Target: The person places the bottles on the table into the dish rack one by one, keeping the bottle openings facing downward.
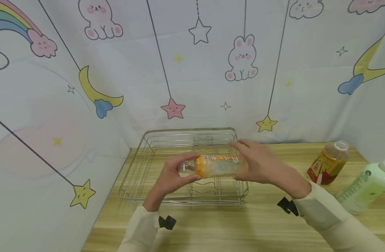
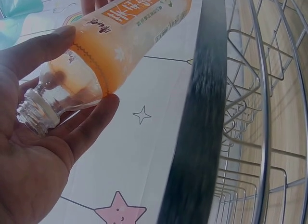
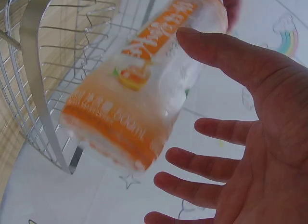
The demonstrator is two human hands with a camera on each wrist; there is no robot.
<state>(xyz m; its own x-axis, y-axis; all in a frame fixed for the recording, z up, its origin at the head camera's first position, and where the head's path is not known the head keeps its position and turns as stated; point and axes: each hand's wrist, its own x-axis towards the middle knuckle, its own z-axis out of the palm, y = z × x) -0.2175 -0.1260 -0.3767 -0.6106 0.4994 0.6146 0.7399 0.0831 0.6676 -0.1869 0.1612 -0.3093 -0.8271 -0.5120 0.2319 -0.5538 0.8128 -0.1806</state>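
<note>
A clear plastic drink bottle (image 1: 222, 166) with an orange and white label lies sideways in the air above a wire basket (image 1: 183, 202). My left hand (image 1: 171, 175) grips it near the neck, thumb on one side and fingers on the other, as the left wrist view shows. No cap is on its threaded mouth (image 2: 37, 115). Around the bottle's base end is my right hand (image 1: 263, 164). In the right wrist view its fingers (image 3: 197, 161) are spread and apart from the bottle, while the thumb lies over or against the label; whether it touches I cannot tell.
On the wooden table (image 1: 217, 231), to the right, stand a bottle of reddish-brown drink (image 1: 329, 162) and a large pale green bottle (image 1: 365, 187). A white curtain (image 1: 205, 80) printed with stars and rabbits hangs behind the basket and along the left.
</note>
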